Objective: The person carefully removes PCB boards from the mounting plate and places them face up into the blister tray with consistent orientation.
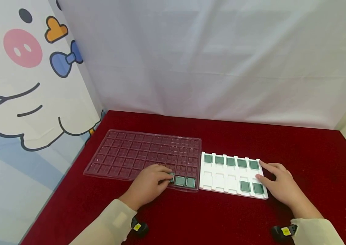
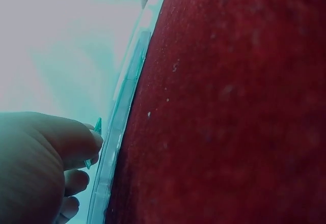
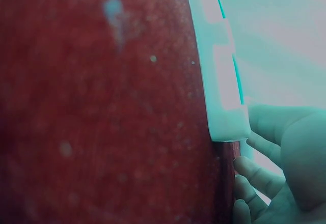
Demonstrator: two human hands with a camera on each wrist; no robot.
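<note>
A deep red cloth with a matt, velvety nap covers the tabletop [image 1: 240, 136]. On it lies a clear plastic tray [image 1: 142, 154], thin and glossy, its moulded pockets catching light. Just right of that tray sits a white foam tray [image 1: 232, 177], matt and slightly grainy. The green chips [image 1: 244, 185] look smooth and faintly glossy.

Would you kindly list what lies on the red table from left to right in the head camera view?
Clear compartment tray → left hand pinching a green chip at the tray's near edge → two green chips in the tray → white tray holding seven green chips → right hand against its right edge.
</note>
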